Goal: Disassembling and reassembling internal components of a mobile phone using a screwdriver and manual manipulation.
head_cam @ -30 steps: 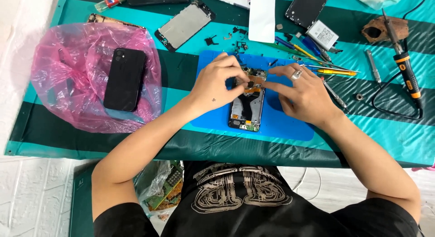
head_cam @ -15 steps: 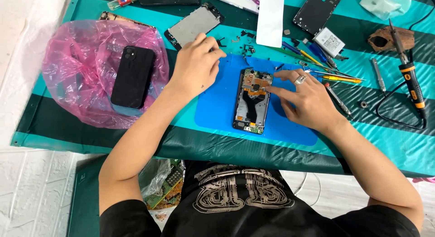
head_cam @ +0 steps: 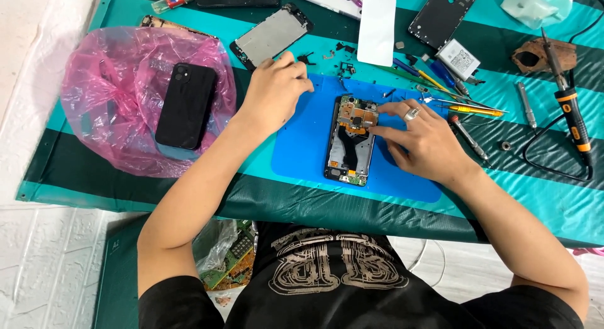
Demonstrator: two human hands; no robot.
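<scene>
Blue mat (head_cam: 302,153) under opened phone (head_cam: 351,140), roughly mid-mat, on teal-and-dark-green striped cloth (head_cam: 126,184). Right hand (head_cam: 425,140) flat-ish over phone's right edge, ring on one finger, fingertips (head_cam: 375,131) pressing on the upper board area, fingers spread, not pinching anything visible. Left hand (head_cam: 274,90) off the phone, resting at mat's upper-left corner, fingers curled together toward small dark parts (head_cam: 306,57); cannot tell whether anything pinched.

Around: screen panel (head_cam: 270,36) just above left hand, white rectangular piece (head_cam: 376,28) and black back frame (head_cam: 443,16) further up, small battery (head_cam: 458,57) right of those. Tweezers and screwdrivers (head_cam: 465,105) fanned just beyond right hand's fingers, touching mat edge. Soldering iron (head_cam: 569,102) with black cable far right, well apart. Black phone (head_cam: 186,105) on pink plastic bag (head_cam: 119,96) far left, well apart. Nothing between hands and opened phone.

Long axis near vertical in view, running away from body, slightly tilted; camera end far, connector end near.

Back cover off, internals exposed: copper-toned shields and board up top, silver plate in the middle, small board at bottom, black frame all round.
</scene>
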